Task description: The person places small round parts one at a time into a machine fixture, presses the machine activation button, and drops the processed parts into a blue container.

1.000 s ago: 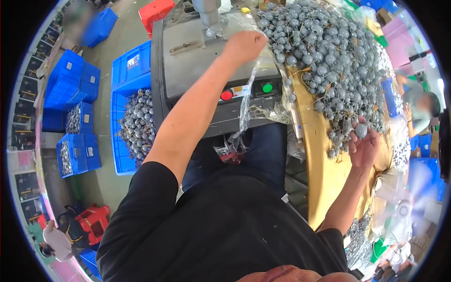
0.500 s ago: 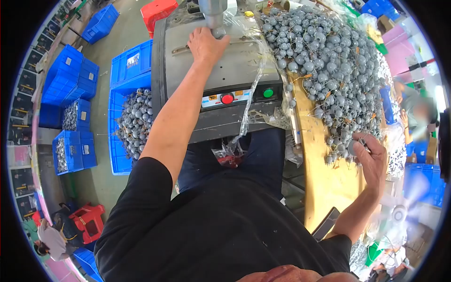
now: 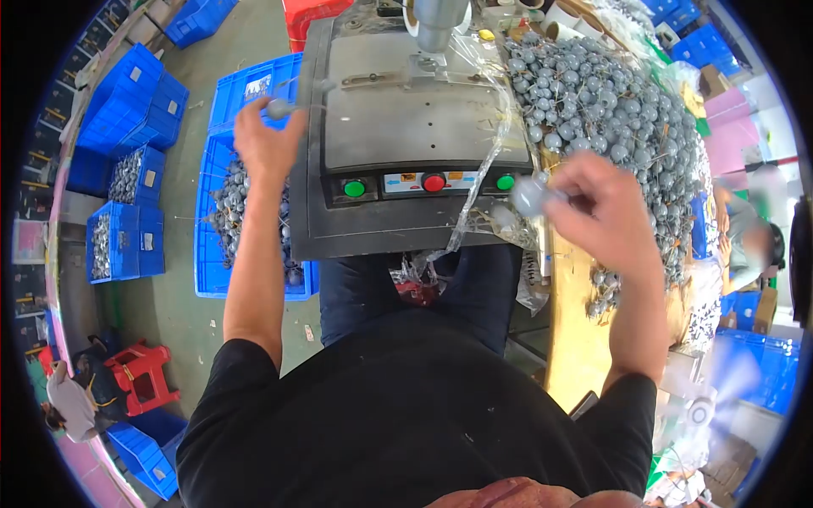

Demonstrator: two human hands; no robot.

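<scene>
My left hand [image 3: 267, 144] is raised over the left edge of the machine, beside the blue crate [image 3: 203, 262]. A grey ball [image 3: 279, 108] sits between its thumb and fingertips. My right hand [image 3: 605, 212] is closed on another grey ball [image 3: 528, 195], slightly blurred, just right of the machine's front corner. Between my hands stands the grey machine [image 3: 398, 127], with a metal press head [image 3: 439, 30] above its top plate. On its front are a red button [image 3: 434, 182] and two green buttons [image 3: 354, 188].
A large heap of grey balls with thin wires [image 3: 593, 102] lies on the wooden table [image 3: 576, 339] at right. Clear plastic wrap [image 3: 474, 178] hangs across the machine. Blue crates [image 3: 127, 237] stand at far left. A spinning fan [image 3: 703, 406] and another person [image 3: 745, 245] are at right.
My left hand has moved from under the press head leftward, now with a ball. My right hand has lifted a ball from the heap and come left toward the machine.
</scene>
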